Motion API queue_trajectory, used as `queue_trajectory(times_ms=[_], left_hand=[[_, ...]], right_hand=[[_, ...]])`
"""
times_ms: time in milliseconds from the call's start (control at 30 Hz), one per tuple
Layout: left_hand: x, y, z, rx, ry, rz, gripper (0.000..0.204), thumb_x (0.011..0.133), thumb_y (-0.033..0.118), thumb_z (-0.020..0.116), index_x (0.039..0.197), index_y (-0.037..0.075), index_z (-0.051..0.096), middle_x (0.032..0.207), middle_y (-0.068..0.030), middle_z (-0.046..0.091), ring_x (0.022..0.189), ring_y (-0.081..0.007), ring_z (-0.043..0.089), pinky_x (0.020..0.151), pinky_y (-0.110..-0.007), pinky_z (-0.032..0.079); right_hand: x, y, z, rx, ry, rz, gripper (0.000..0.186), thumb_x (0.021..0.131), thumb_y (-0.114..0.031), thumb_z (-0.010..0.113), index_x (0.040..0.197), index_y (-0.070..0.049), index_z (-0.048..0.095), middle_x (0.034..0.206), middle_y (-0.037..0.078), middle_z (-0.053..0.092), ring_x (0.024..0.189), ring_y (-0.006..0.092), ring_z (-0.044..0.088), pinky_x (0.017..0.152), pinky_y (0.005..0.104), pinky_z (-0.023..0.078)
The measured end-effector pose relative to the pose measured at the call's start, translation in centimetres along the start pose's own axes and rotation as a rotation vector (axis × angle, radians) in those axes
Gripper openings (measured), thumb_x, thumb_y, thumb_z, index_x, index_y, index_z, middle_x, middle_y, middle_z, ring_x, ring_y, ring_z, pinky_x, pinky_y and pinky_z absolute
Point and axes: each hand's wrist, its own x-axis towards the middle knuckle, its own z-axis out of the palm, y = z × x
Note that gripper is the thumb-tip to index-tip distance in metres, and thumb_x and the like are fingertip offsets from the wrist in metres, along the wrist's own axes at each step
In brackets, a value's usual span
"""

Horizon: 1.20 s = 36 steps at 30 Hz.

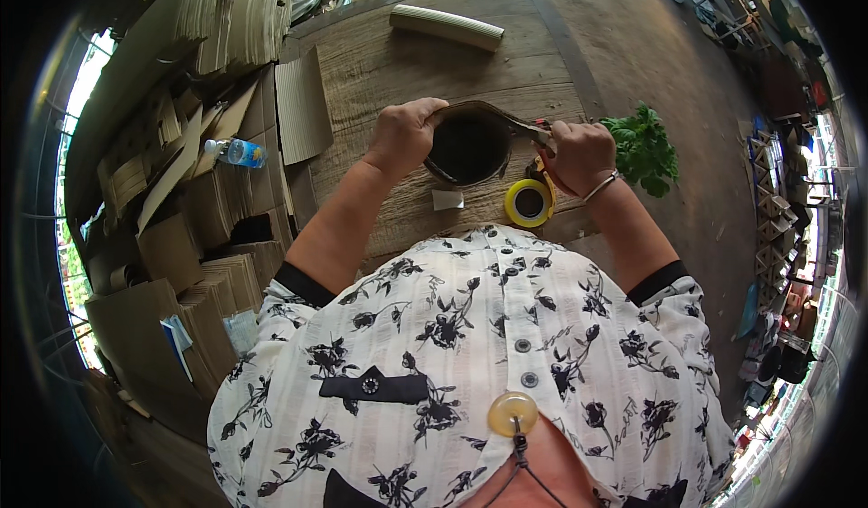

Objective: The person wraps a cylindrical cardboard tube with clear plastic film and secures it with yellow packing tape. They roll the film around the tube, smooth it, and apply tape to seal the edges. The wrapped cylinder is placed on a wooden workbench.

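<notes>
A round pot point(466, 151) with a thin brown wall and a dark inside stands on the wooden table in front of me. My left hand point(404, 136) pinches its rim at the upper left. On the opposite side, my right hand point(581, 157) is closed around a plier-like tool point(542, 137) with red handles, its metal jaws at the rim. Whether the jaws grip the wall cannot be made out. Just below the tool lies a roll of yellow tape point(512, 202). A small white piece of paper point(448, 201) rests near the pot's lower edge.
A leafy green plant point(646, 146) is beyond my right hand. At the table's far side lies a rolled corrugated sheet point(447, 27). A flat corrugated piece point(304, 106) and stacked cardboard point(212, 210) fill the left, with a plastic bottle point(237, 153) on top.
</notes>
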Motion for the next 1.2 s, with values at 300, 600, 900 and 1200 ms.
queue_trajectory(times_ms=[300,600,900,1200], left_hand=[[3.8,-0.2,0.6,-0.076,-0.236,0.041,0.035,0.094,0.002,0.070,0.128,0.004,0.062,0.115,-0.0203,0.075,0.106,-0.0308,0.075,0.090,-0.036,0.060],[5.7,0.1,-0.1,0.136,-0.364,-0.183,0.028,0.097,0.008,0.067,0.124,0.004,0.069,0.110,-0.0175,0.076,0.105,-0.0332,0.073,0.090,-0.039,0.057],[5.6,0.4,0.0,0.158,-0.278,-0.170,0.026,0.094,0.013,0.070,0.120,0.007,0.074,0.112,-0.0155,0.076,0.104,-0.0333,0.072,0.092,-0.040,0.057],[5.5,0.2,0.4,0.143,-0.314,-0.139,0.027,0.093,0.020,0.073,0.119,0.011,0.076,0.112,-0.0129,0.076,0.105,-0.0330,0.072,0.092,-0.040,0.057]], right_hand=[[-0.3,-0.5,1.0,0.082,0.182,0.039,0.032,0.081,-0.043,0.078,0.080,-0.013,0.066,0.074,0.009,0.069,0.075,0.0310,0.069,0.077,0.0470,0.052],[-0.4,1.7,2.2,0.016,-0.012,0.088,0.042,0.087,-0.051,0.075,0.082,-0.010,0.065,0.072,0.010,0.068,0.070,0.0307,0.069,0.069,0.0436,0.053],[1.1,1.1,-0.2,-0.013,-0.148,0.053,0.039,0.087,-0.048,0.077,0.084,-0.010,0.068,0.074,0.009,0.069,0.070,0.0301,0.069,0.066,0.0424,0.053],[2.0,0.0,0.9,-0.019,-0.003,0.061,0.038,0.089,-0.049,0.074,0.086,-0.011,0.067,0.079,0.009,0.071,0.073,0.0303,0.070,0.070,0.0439,0.054]])
